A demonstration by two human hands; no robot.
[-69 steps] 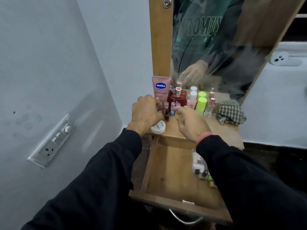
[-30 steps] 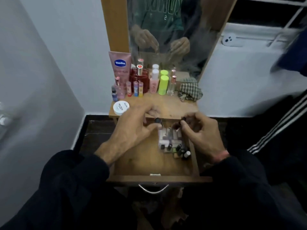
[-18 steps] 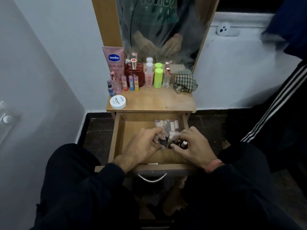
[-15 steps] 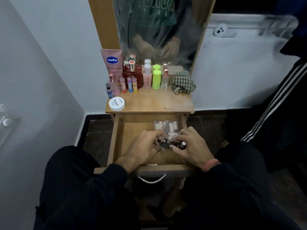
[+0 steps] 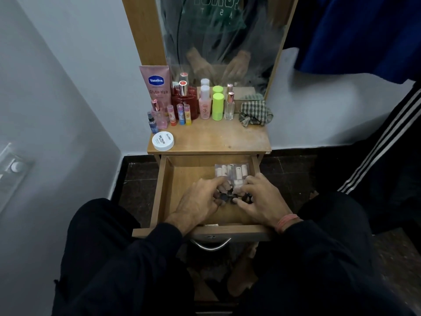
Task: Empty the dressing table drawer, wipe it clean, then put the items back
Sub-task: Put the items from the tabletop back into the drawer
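Observation:
The wooden drawer point(image 5: 163, 190) is pulled out below the dressing table top point(image 5: 218, 140). Both hands are down inside it at its right half. My left hand point(image 5: 200, 201) and my right hand point(image 5: 259, 199) meet over a cluster of small dark-capped bottles point(image 5: 230, 196), fingers curled around them. Behind the hands lies a clear pack of small white tubes point(image 5: 232, 172). The left part of the drawer floor is bare wood. What lies under my palms is hidden.
On the table top stand a pink Vaseline tube point(image 5: 157, 87), a red perfume bottle point(image 5: 185, 101), three lip balms point(image 5: 180, 115), a pink bottle point(image 5: 204, 103), a lime stick point(image 5: 218, 106), a clear spray point(image 5: 229, 103), a white jar point(image 5: 163, 141) and a checked cloth point(image 5: 255, 114). The mirror point(image 5: 223, 39) rises behind; a wall is at left.
Both hands came down from the table top into the drawer and closed over the small dark-capped bottles. In the last half second they barely shifted.

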